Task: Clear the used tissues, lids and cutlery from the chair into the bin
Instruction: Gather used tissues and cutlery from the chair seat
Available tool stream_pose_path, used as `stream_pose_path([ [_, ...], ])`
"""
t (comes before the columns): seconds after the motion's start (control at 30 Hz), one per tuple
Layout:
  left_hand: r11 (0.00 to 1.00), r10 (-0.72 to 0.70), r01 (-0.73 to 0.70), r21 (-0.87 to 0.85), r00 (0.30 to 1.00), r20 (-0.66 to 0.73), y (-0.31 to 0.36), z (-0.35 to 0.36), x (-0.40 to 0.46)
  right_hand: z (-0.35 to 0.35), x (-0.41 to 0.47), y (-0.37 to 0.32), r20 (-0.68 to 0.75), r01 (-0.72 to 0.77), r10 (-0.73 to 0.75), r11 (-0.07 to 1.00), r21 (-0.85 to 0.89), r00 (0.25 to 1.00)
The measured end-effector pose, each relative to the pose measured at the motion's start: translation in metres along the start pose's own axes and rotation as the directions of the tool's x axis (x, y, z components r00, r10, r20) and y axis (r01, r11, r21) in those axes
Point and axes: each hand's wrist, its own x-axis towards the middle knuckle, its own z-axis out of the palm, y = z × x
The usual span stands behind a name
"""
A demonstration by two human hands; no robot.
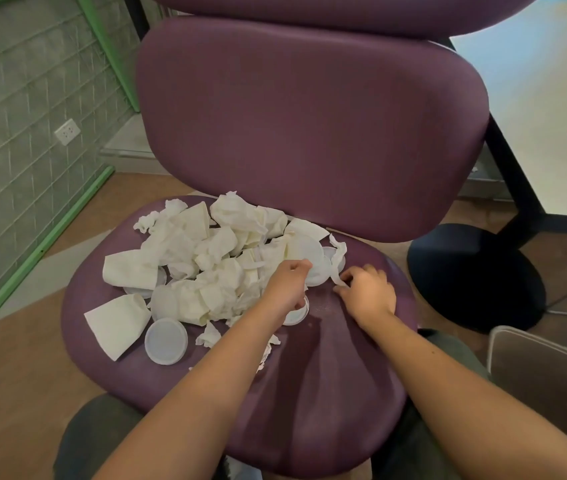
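Note:
A heap of crumpled white tissues (205,258) and round translucent lids covers the back and left of a purple chair seat (327,375). One lid (166,341) lies alone at the heap's front left. My left hand (287,284) reaches into the heap's right side, fingers curled against a large white lid (309,258); whether it grips the lid is unclear. My right hand (368,292) sits on the seat just right of it, fingertips pinching a thin strip of tissue (337,268). No cutlery or bin shows.
The chair's purple backrest (309,133) rises right behind the heap. A black round table base (476,275) and a white tabletop (552,98) stand to the right. A grey chair edge (545,368) is at the lower right, a mesh wall at the left.

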Motion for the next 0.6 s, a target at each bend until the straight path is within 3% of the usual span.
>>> stream_pose_path([
  [0.17,0.977,0.168,-0.175,0.124,0.983,0.068,0.0,-0.005,-0.002,-0.004,-0.009,0.002,-0.156,0.093,-0.066,0.98,0.178,0.986],
  [0.33,0.958,0.218,-0.241,0.155,0.964,0.152,0.011,0.002,-0.005,-0.03,-0.029,-0.007,-0.273,0.327,-0.221,0.834,0.444,0.936],
  [0.47,0.951,0.208,-0.245,0.19,0.958,0.196,0.011,0.01,-0.005,-0.051,-0.04,-0.018,-0.302,0.327,-0.172,0.728,0.603,0.938],
  [0.6,0.959,0.167,-0.18,0.218,0.983,0.076,0.009,0.012,-0.008,-0.052,-0.04,-0.024,-0.286,0.249,-0.056,0.667,0.702,0.957],
])
